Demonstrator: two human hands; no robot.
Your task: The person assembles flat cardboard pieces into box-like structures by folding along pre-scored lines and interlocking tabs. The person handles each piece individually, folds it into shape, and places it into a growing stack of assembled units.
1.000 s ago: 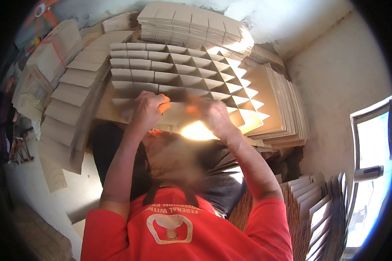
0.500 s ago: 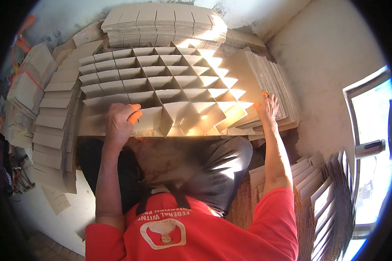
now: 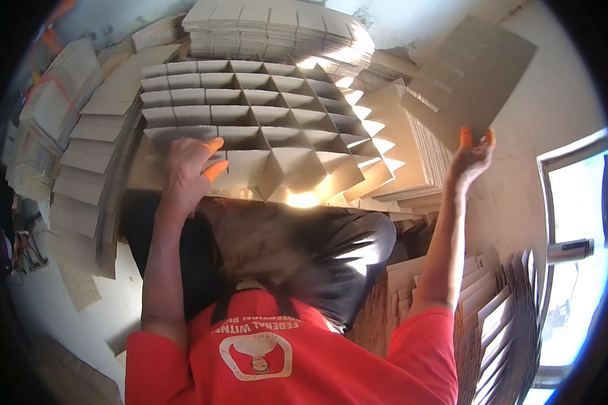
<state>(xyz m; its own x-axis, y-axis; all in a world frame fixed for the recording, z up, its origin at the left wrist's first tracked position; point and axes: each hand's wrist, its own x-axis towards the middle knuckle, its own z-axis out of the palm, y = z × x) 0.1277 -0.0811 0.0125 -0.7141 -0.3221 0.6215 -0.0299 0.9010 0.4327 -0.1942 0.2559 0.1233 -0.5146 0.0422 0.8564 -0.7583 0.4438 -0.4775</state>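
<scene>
A cardboard divider grid [image 3: 263, 115] of interlocked strips lies in front of me, its cells open. My left hand [image 3: 189, 169], with orange fingertip covers, presses on the grid's near left edge. My right hand [image 3: 471, 156], also with orange fingertip covers, is raised at the right and holds a large flat cardboard sheet [image 3: 469, 74] by its lower edge, lifted above a stack of sheets [image 3: 409, 148]. My lap in dark trousers [image 3: 284, 250] lies below the grid.
Stacks of cardboard strips [image 3: 81, 169] line the left side. More stacked strips [image 3: 270, 27] sit behind the grid. Upright cardboard pieces [image 3: 500, 317] stand at the lower right beside a window [image 3: 574, 250]. A pale wall rises on the right.
My right hand left the grid, reached to the stack on the right and lifted a flat sheet up. My left hand stayed on the grid's near edge.
</scene>
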